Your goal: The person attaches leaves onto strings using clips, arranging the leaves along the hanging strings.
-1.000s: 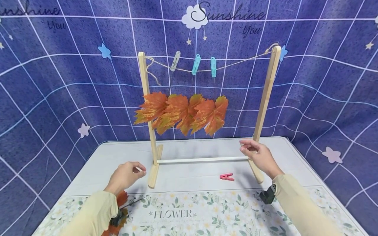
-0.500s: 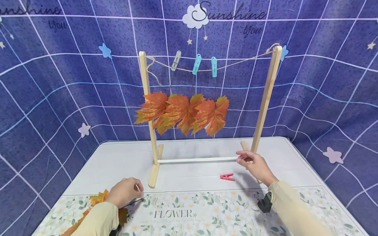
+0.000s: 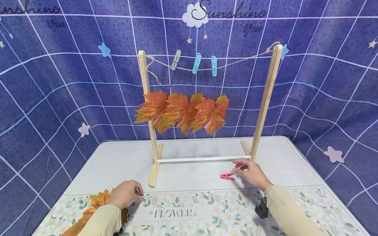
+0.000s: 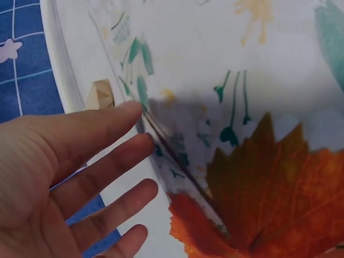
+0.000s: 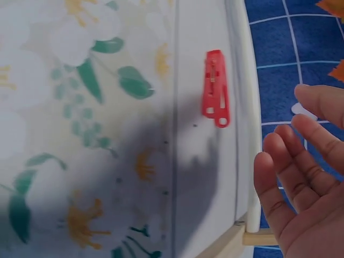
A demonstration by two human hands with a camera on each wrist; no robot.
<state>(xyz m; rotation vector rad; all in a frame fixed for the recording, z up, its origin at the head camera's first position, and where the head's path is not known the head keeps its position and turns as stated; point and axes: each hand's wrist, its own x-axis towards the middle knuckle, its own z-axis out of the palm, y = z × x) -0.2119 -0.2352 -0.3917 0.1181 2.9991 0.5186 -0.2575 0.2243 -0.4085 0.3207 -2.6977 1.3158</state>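
Observation:
My left hand [image 3: 125, 193] is low over the front left of the table, beside an orange artificial maple leaf [image 4: 285, 188] that my forearm partly hides in the head view. In the left wrist view its fingers are spread, with thumb and forefinger tips right by the leaf's thin dark stem [image 4: 183, 166]. My right hand [image 3: 251, 172] hovers with loosely bent, parted fingers just right of a pink clothespin [image 3: 227, 176] lying on the white table strip. Nothing is between the right fingers, and the right wrist view shows the clothespin [image 5: 216, 88] apart from them.
Behind the hands stands a wooden frame [image 3: 265, 101] with a low white crossbar [image 3: 203, 159]. Along its twine [image 3: 242, 61], a grey clothespin [image 3: 175, 60] and two blue clothespins [image 3: 197, 63] hold orange leaves [image 3: 211, 114] by their stems. A blue patterned cloth [image 3: 59, 98] hangs behind.
My right hand has come down and left, from near the frame's right post to beside the pink clothespin. My left hand has lowered towards the leaf stem.

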